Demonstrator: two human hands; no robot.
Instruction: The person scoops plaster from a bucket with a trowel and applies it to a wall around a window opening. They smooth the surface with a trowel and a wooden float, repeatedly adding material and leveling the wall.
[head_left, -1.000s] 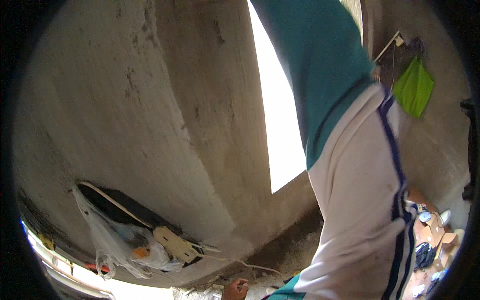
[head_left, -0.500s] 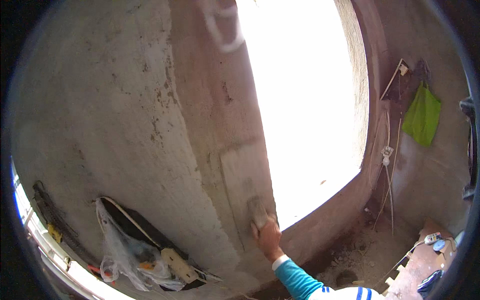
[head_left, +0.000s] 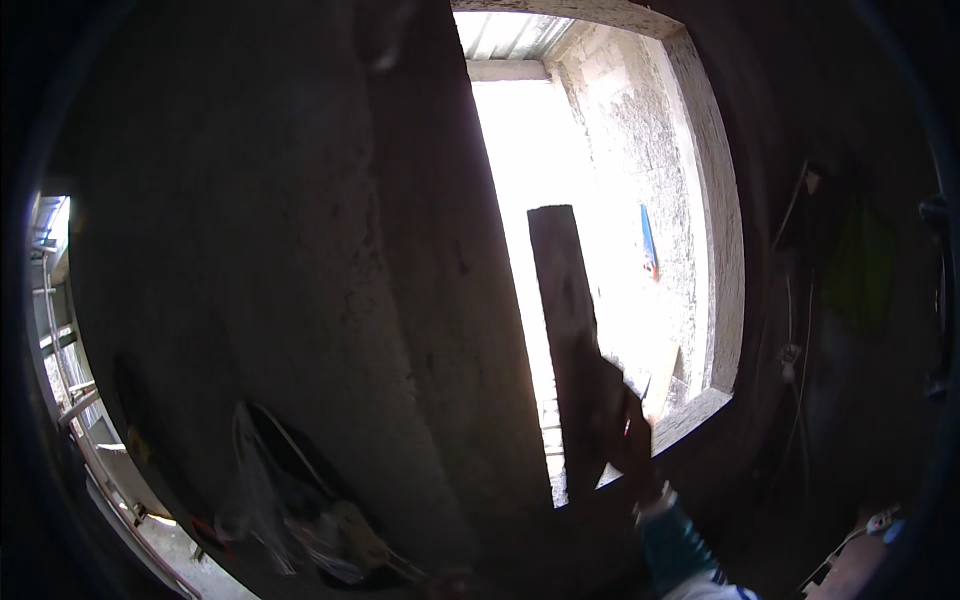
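My right hand (head_left: 628,425) is closed around a plastering float (head_left: 562,290), a long flat rectangular board. Its fingers grip behind the board near the lower end. The float stands nearly upright in front of the bright window opening (head_left: 510,160), just right of the plastered wall edge (head_left: 490,300), and looks dark against the light. A narrow bright strip separates the board from that edge. The teal sleeve (head_left: 675,545) of my right arm comes up from the bottom. My left hand is out of view.
A clear plastic bag (head_left: 275,500) and a pale block-like piece (head_left: 358,530) are at the lower left. The window's rough right reveal (head_left: 700,200) holds a small blue object (head_left: 648,240) nearby. A green bag (head_left: 860,265) hangs on the dim right wall, near cables (head_left: 790,360).
My right hand has lifted the float off the wall face and moved it right, into the window opening. The room now looks much darker, and details outside the window show.
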